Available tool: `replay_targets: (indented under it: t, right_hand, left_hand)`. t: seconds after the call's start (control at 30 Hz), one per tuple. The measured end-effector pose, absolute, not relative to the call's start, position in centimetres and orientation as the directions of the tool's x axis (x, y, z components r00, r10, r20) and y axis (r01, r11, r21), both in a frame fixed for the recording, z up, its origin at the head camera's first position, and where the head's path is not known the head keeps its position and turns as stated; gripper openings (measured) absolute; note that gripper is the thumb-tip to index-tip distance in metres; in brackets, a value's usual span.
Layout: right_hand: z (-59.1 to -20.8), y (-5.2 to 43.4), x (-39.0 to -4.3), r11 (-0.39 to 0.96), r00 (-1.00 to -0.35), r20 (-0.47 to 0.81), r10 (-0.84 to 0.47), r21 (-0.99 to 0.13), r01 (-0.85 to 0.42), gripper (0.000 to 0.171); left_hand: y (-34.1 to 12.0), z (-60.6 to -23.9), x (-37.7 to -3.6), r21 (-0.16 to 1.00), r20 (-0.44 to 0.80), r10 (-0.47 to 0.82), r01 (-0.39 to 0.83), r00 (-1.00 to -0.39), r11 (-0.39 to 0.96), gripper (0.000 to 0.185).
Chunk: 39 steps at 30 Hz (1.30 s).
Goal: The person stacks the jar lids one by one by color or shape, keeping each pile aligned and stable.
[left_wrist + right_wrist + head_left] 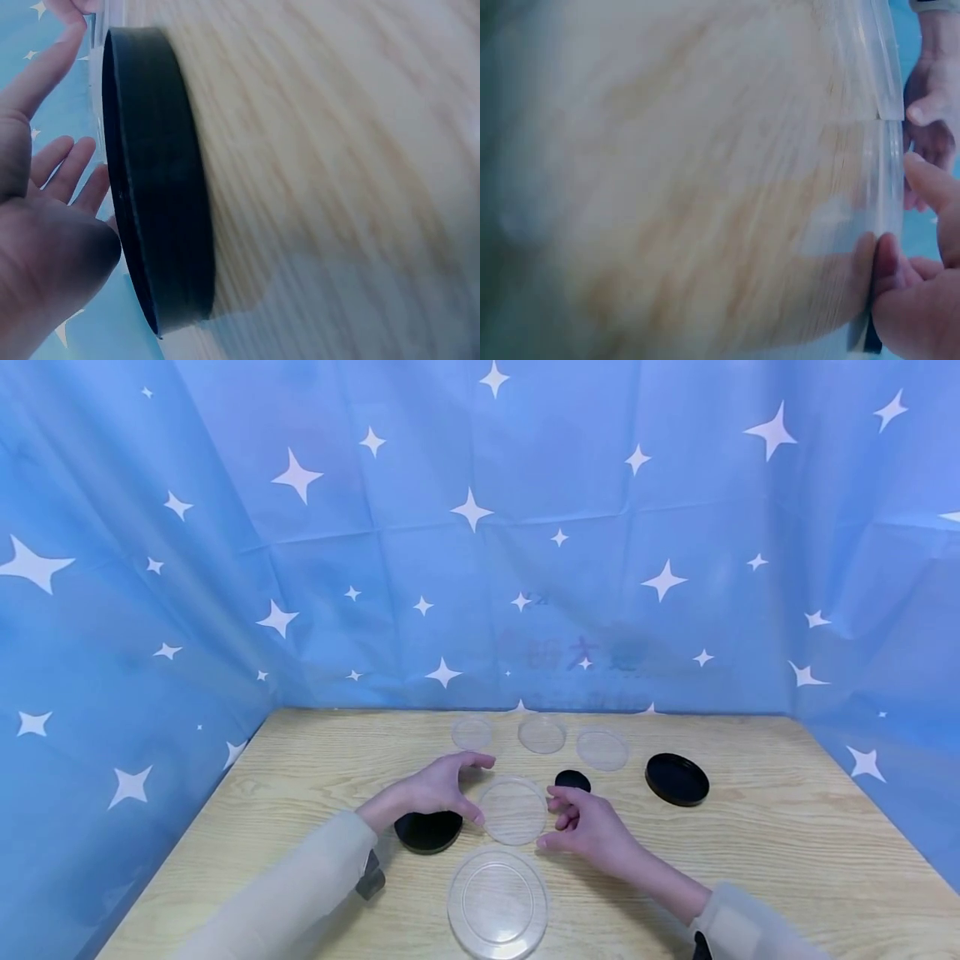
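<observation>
A clear round dish (513,811) sits mid-table between my two hands. My left hand (481,789) spans its left side: the thumb touches the rim, the index finger reaches over the far edge, and the fingers are fairly straight. My right hand (547,817) has curled fingers, its thumb and fingers pinching the right rim. In the right wrist view my thumb (896,296) presses the clear rim (881,150). A black lid (429,831) lies under my left wrist; in the left wrist view this black lid (157,187) fills the frame beside my palm (45,225).
A larger clear dish (497,903) lies near the front edge of the wooden table (787,843). Three small clear dishes (542,735) line the back. A small black lid (572,779) and a large black lid (677,778) lie right of centre. Blue star cloth (480,527) walls in the table.
</observation>
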State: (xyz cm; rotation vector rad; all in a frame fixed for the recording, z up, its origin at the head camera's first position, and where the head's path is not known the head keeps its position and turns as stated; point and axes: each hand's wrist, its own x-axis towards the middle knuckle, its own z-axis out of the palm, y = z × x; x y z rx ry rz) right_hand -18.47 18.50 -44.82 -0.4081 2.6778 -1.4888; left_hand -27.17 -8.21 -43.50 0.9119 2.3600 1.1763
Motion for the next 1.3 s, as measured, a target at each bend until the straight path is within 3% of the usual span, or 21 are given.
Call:
replay_targets:
  t: [0.33,1.3]
  right_hand:
    - [-45.21,18.13,-18.70,0.559,-0.970,0.079,-0.229,-0.806,-0.197,0.078]
    - [-45.31,17.62,-18.90,0.642,-0.972,0.089,-0.218,-0.737,-0.212,0.069]
  left_hand:
    - [-8.19,-43.59,-27.09,0.747,-0.060,0.675,0.415,-0.736,0.520,0.083]
    - [-7.89,-43.61,-27.11,0.659,-0.064,0.706,0.501,-0.705,0.561,0.071]
